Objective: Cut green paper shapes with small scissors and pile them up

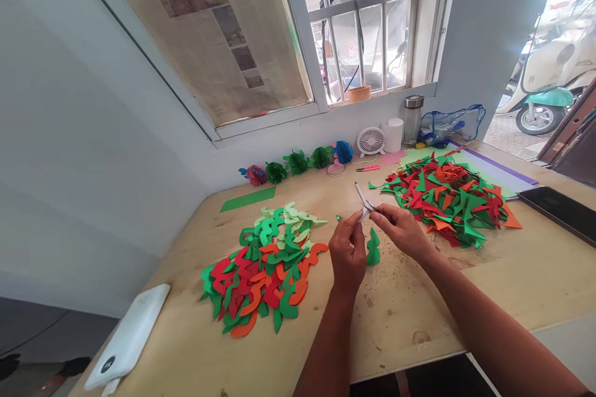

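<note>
My left hand (pixel 348 248) is closed, its fingers pinched round a slim white pencil-like stick (pixel 360 193). The stick points away from me and has a dark tip. My right hand (pixel 399 227) is closed close beside it, pinching a thin dark piece at the stick's lower part; its kind is too small to make out. Below the hands a green paper cutout (pixel 373 248) with a wavy edge lies on the table. Left of my hands is a heap of curved green, red and orange paper cutouts (pixel 261 273).
A large pile of paper scraps (pixel 451 198) lies right of my hands, near a black phone (pixel 559 214). Pink snips (pixel 367 168), a small fan (pixel 371 141), a glass bottle (pixel 412 121) and paper ornaments (pixel 297 162) line the wall. A white device (pixel 130 335) lies at the left edge.
</note>
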`<state>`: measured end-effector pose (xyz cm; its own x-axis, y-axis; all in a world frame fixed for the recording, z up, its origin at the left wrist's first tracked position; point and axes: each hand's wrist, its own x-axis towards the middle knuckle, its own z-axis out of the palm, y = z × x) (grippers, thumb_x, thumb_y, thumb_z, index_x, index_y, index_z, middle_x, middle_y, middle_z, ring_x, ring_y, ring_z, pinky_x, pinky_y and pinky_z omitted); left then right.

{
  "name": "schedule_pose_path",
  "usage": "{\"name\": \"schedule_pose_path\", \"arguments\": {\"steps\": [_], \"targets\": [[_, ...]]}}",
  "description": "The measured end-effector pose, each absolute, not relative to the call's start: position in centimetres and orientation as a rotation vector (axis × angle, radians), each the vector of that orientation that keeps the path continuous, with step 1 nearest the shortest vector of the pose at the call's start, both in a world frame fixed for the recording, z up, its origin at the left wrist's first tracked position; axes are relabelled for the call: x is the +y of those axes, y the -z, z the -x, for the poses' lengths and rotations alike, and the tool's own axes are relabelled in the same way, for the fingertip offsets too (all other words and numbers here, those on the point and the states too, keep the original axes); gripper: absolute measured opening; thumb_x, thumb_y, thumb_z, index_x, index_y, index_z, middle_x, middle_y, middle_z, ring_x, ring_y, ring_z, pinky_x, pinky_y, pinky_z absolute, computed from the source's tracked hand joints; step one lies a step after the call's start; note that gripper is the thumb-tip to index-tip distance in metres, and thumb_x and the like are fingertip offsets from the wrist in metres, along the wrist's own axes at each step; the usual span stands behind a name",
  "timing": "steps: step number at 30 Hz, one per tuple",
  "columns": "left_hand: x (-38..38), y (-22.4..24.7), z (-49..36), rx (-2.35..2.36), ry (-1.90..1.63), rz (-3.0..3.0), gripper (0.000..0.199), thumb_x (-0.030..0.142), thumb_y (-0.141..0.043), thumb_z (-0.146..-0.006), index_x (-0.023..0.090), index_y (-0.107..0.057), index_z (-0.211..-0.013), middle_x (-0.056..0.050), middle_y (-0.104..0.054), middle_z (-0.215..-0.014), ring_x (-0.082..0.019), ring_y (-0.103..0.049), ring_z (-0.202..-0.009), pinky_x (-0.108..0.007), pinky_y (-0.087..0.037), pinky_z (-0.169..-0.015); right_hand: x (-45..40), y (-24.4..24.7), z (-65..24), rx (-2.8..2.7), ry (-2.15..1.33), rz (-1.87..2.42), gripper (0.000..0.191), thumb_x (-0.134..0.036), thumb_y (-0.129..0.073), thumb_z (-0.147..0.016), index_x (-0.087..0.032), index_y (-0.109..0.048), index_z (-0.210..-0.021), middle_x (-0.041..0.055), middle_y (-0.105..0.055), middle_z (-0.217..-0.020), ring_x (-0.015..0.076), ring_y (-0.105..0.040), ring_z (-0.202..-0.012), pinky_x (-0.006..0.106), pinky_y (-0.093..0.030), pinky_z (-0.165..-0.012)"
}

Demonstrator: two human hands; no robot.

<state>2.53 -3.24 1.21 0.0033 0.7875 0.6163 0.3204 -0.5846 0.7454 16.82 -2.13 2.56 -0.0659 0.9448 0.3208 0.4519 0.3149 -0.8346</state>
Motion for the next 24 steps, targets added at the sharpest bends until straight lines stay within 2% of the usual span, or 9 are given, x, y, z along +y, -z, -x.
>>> {"name": "schedule_pose_path", "arguments": {"steps": [7,16,24], "targets": [[-3.28,-1.09,-2.75,1.132,-1.558,-1.918,0.027,0.023,-0.044,-0.091,0.017,-0.063,-0.108,-0.008,-0.068,-0.093,-0.014,-0.062,-0.081,-0.027,-0.05,-0.075,-2.22,-2.59,-16.73,-1.688,-0.706,1.253,0.04,-0.052,-0.044,-0.087,-0.019,-0.044,-0.064,-0.0042,-0.034,-0.058,0.0097,-0.032,-0.055,0.024,-0.026,-0.051],[-3.11,-0.73,-2.74,1.092,-1.547,-1.921,0.027,0.021,-0.044,-0.091,0.018,-0.062,-0.11,-0.008,-0.067,-0.099,-0.015,-0.062,-0.09,-0.028,-0.049,-0.082,-2.15,-2.44,-16.8,-1.703,-0.684,1.248,0.04,-0.052,-0.042,-0.087,-0.019,-0.044,-0.064,-0.0035,-0.035,-0.058,0.0107,-0.034,-0.058,0.024,-0.028,-0.052],[-3.14,-0.87,-2.78,1.098,-1.548,-1.939,0.026,0.021,-0.045,-0.09,0.018,-0.063,-0.108,-0.008,-0.068,-0.098,-0.015,-0.062,-0.089,-0.027,-0.05,-0.08,-2.17,-2.52,-16.85,-1.723,-0.664,1.269,0.041,-0.051,-0.043,-0.087,-0.019,-0.042,-0.062,-0.004,-0.033,-0.057,0.0102,-0.033,-0.057,0.023,-0.027,-0.052]]}}
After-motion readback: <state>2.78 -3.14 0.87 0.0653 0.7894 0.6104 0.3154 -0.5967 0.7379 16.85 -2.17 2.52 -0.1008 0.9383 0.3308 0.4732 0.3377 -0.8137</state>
